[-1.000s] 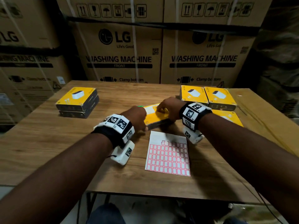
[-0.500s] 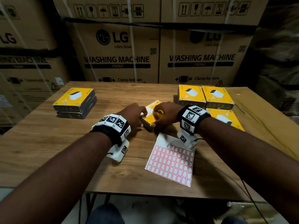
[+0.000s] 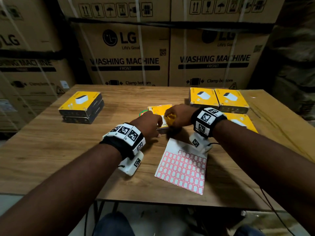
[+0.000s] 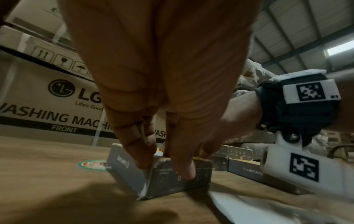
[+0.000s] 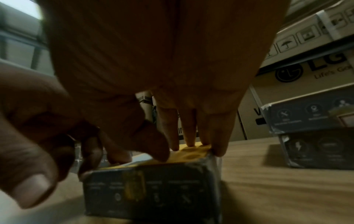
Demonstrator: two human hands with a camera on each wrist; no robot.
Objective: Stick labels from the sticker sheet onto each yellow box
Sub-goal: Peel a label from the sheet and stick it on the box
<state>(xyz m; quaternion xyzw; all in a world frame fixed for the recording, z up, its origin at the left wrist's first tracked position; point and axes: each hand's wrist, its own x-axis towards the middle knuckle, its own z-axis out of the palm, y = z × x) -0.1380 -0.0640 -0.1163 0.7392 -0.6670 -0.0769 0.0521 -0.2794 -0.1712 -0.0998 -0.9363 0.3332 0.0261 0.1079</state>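
A yellow box (image 3: 159, 110) with dark sides lies on the table centre, seen close in the left wrist view (image 4: 172, 181) and the right wrist view (image 5: 153, 189). My left hand (image 3: 150, 123) grips its near left corner, fingertips (image 4: 184, 171) curled down over the dark side. My right hand (image 3: 178, 116) holds its right part, fingers over the far edge and thumb (image 5: 153, 145) on the yellow top. A small pale patch (image 3: 164, 120) shows between the hands; I cannot tell what it is. The red-grid sticker sheet (image 3: 182, 169) lies just in front, its top corner under my right wrist.
Two yellow boxes (image 3: 81, 106) are stacked at the left. More yellow boxes (image 3: 204, 97) (image 3: 231, 99) (image 3: 240, 121) lie at the right. A round green sticker (image 3: 142, 113) sits on the wooden table (image 3: 51, 150). Large cartons (image 3: 126, 62) wall the back.
The box was tilted up between my hands; now it lies flatter and turned. Both hands stayed on it and shifted slightly. The sticker sheet has rotated a little.
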